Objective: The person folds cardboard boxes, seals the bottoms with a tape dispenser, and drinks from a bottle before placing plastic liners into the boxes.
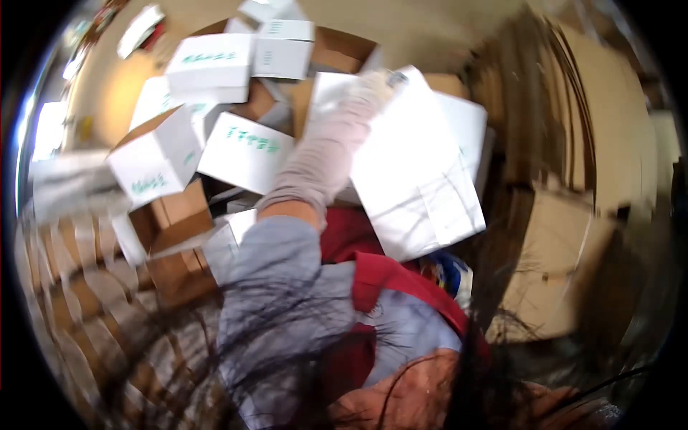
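A stack of flattened brown corrugated cardboard sheets [566, 107] stands on edge along the right side, its layered edges blurred by motion; a paler loose cardboard flap [548, 265] leans below it. Across the upper left lies a heap of white folded carton boxes with green printing [247, 150] — some tilted, some lying flat, several showing brown cardboard insides; one such box [154, 161] sits tipped on a corner at the left, just above an open brown cardboard box [175, 215].

In the middle a large white flat carton with faint grey printed lines [416, 179] is held up at a slant, overlapping another white box behind it; it lies between the heap of boxes and the cardboard stack, well above the floor of cartons. One hand in a pale knitted glove [376, 89] reaches up along its top left edge and touches it; the fingers are smeared by blur, so whether they are pinching the edge or lying spread on it cannot be told — nor which of the person's hands it is. The arm wears a grey-blue sleeve [276, 265], and a red strap or apron [390, 279] crosses the chest beneath; dark strands of hair [473, 344] hang across the lower view.
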A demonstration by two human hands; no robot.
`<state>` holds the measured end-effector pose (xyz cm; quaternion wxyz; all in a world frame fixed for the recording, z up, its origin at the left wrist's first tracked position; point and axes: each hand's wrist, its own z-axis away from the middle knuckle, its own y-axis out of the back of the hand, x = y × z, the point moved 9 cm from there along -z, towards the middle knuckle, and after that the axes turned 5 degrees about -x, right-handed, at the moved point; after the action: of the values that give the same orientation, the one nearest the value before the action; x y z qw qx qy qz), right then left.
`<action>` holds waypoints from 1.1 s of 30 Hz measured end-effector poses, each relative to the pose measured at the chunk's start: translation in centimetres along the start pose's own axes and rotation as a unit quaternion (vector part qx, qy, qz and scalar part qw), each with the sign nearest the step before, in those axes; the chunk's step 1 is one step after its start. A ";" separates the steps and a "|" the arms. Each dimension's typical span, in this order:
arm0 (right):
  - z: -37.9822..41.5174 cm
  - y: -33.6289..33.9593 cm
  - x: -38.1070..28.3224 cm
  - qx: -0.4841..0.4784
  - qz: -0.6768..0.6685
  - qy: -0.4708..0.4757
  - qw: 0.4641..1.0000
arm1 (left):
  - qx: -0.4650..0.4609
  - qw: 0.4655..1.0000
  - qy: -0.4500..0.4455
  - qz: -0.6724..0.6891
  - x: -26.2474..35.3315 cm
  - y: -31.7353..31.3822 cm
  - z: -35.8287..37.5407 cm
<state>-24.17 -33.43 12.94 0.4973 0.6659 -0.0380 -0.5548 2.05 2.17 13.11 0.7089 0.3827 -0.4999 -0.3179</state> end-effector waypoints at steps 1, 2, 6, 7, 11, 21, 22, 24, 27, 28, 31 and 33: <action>-1.3 -0.9 0.2 -0.036 0.012 -0.031 0.999 | 0.003 0.999 0.033 -0.001 1.2 2.2 2.2; -3.2 -0.2 -0.9 -0.088 0.123 0.006 0.988 | 0.034 0.999 -0.006 0.027 -0.2 0.6 0.5; -5.0 -2.3 10.7 -0.102 -0.059 -0.287 0.951 | -0.004 0.999 0.042 -0.021 -1.9 4.1 2.6; -6.6 -1.3 11.3 -0.091 -0.046 -0.292 0.951 | 0.000 0.998 0.070 0.000 -3.9 5.9 3.7; -17.0 -1.5 -0.8 -0.060 -0.279 -0.156 0.946 | 0.242 0.958 0.137 0.063 -12.8 21.5 16.8; -22.2 -2.3 -20.1 -0.207 -0.249 0.217 0.921 | 0.707 0.692 0.007 0.149 -5.5 36.5 39.9; -22.0 -2.9 -17.1 -0.204 -0.252 0.159 0.932 | 0.587 0.802 -0.007 0.114 -8.5 33.9 33.8; -20.2 -2.2 -11.6 -0.193 -0.269 0.063 0.942 | 0.303 0.945 0.013 0.122 -9.1 25.1 19.9; -15.9 -1.7 -6.2 -0.155 -0.241 -0.103 0.952 | 0.045 0.989 -0.031 0.135 -11.7 4.3 4.9; -13.9 -1.7 -3.9 -0.137 -0.224 -0.145 0.954 | -0.062 0.995 -0.058 0.058 -8.5 -1.5 2.0; -5.7 -3.9 3.6 -0.019 -0.407 -0.287 0.867 | -0.209 0.970 -0.102 -0.071 -2.3 -11.1 -3.6; -1.5 -3.9 5.0 0.031 -0.448 -0.361 0.817 | -0.199 0.940 -0.100 -0.257 -1.5 -15.5 -7.7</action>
<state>-23.06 -33.61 6.51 0.1236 0.3765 0.0699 -0.9155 7.87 -2.74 -2.53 0.6109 0.3154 -0.3793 -0.6192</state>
